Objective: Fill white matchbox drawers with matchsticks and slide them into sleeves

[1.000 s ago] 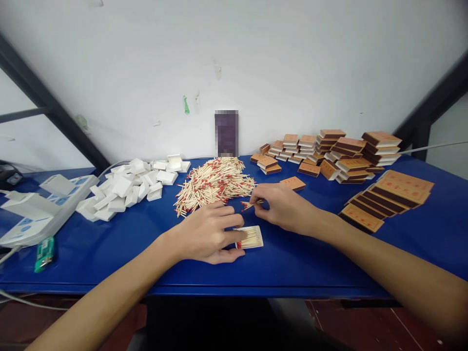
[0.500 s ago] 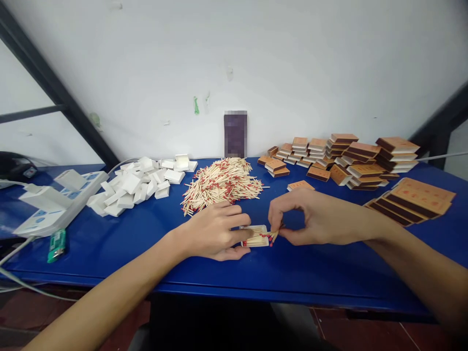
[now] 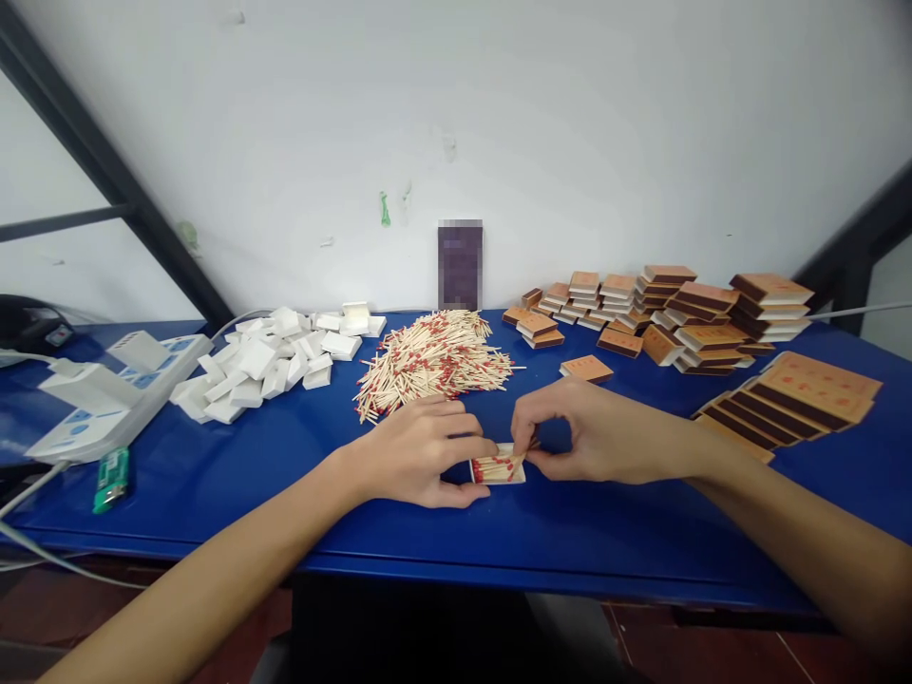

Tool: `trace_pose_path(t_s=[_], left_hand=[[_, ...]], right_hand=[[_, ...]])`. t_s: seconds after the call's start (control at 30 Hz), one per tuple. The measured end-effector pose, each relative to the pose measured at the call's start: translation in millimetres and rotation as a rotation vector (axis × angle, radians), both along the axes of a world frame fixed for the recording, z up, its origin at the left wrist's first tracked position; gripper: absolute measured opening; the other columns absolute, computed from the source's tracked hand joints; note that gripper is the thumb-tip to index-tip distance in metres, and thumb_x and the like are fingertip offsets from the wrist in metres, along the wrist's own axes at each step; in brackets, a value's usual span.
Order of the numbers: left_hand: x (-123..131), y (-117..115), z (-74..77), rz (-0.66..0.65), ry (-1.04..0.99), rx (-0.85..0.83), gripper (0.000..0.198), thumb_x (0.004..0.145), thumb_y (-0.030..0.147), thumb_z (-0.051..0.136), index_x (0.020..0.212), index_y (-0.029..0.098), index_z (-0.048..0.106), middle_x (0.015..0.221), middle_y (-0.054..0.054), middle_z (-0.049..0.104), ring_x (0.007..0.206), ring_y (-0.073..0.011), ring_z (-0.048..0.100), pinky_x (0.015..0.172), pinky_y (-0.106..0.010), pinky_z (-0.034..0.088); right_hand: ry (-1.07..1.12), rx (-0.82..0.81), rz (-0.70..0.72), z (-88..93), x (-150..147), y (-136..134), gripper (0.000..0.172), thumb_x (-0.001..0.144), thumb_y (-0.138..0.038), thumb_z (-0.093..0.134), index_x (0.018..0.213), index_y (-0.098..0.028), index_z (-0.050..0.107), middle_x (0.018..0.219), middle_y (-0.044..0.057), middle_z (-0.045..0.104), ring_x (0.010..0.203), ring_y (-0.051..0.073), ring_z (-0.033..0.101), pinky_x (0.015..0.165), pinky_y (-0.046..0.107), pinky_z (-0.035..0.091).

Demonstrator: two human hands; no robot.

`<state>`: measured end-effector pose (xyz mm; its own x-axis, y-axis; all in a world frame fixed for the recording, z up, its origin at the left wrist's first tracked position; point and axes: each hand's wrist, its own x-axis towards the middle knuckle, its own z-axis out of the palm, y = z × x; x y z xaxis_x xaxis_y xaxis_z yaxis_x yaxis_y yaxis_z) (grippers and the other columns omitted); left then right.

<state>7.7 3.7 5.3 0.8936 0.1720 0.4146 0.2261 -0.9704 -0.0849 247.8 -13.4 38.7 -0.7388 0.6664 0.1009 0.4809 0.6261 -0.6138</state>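
A white matchbox tray with red-tipped matches in it lies on the blue table in front of me. My left hand grips the tray's left end, with the thumb at the near side and fingers over the far side. At the tray's right end, my right hand pinches a few matches between thumb and fingers, their heads down among those inside. Fingers partly cover both ends of the tray. Just beyond my left hand rises a big heap of loose matches.
White empty trays are heaped at the left, beside a power strip and a green lighter. Orange-brown matchbox sleeves stand in stacks at the back right, more boxes lean in a row nearer. A wall closes off the back.
My right hand has moved a little left, bringing the pinched matches from the tray's right edge to over and into it. My left hand stays on the tray.
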Motion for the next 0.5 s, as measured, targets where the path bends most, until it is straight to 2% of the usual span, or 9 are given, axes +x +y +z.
trace_pose_path(t_s=[0.17, 0.23, 0.37, 0.43, 0.5], left_hand=[[-12, 9, 4.6, 0.033, -0.024, -0.187, 0.045, 0.083, 0.049, 0.060, 0.111, 0.012, 0.063, 0.092, -0.007, 0.066, 0.083, -0.0195, 0.062, 0.076, -0.033, 0.049], [-24, 20, 10.3, 0.104, -0.064, -0.165, 0.037, 0.088, 0.041, 0.054, 0.112, 0.013, 0.063, 0.094, -0.009, 0.067, 0.086, -0.0199, 0.061, 0.078, -0.033, 0.049], [-52, 42, 22.5, 0.305, -0.169, -0.013, 0.023, 0.091, 0.026, 0.047, 0.095, 0.016, 0.068, 0.079, -0.006, 0.065, 0.073, -0.0168, 0.056, 0.067, -0.030, 0.045], [-61, 48, 27.0, 0.370, -0.146, -0.029, 0.022, 0.091, 0.024, 0.048, 0.093, 0.017, 0.070, 0.078, -0.005, 0.064, 0.073, -0.0161, 0.056, 0.067, -0.029, 0.043], [-63, 49, 29.6, 0.376, -0.076, -0.089, 0.021, 0.088, 0.023, 0.051, 0.093, 0.018, 0.070, 0.080, -0.004, 0.064, 0.075, -0.0157, 0.056, 0.068, -0.029, 0.043]], right_hand=[[0.036, 0.092, -0.081, -6.7, -2, 5, 0.012, 0.077, -0.012, 0.060, 0.080, -0.019, 0.069, 0.076, -0.001, 0.071, 0.066, 0.012, 0.062, 0.061, 0.022, 0.046], [0.043, 0.144, -0.123, -13.2, -2, 10, 0.012, 0.077, -0.012, 0.060, 0.080, -0.019, 0.069, 0.077, 0.000, 0.071, 0.068, 0.013, 0.063, 0.060, 0.023, 0.045], [0.008, 0.310, -0.234, -31.4, -6, 21, 0.012, 0.079, -0.012, 0.058, 0.079, -0.018, 0.069, 0.076, 0.003, 0.070, 0.067, 0.015, 0.061, 0.061, 0.025, 0.044], [-0.006, 0.353, -0.244, -39.3, -8, 24, 0.013, 0.079, -0.009, 0.058, 0.078, -0.017, 0.068, 0.074, 0.002, 0.069, 0.066, 0.014, 0.060, 0.061, 0.025, 0.043], [-0.002, 0.384, -0.245, -44.7, -11, 26, 0.013, 0.079, -0.008, 0.057, 0.079, -0.016, 0.068, 0.074, 0.002, 0.068, 0.066, 0.014, 0.060, 0.062, 0.025, 0.043]])
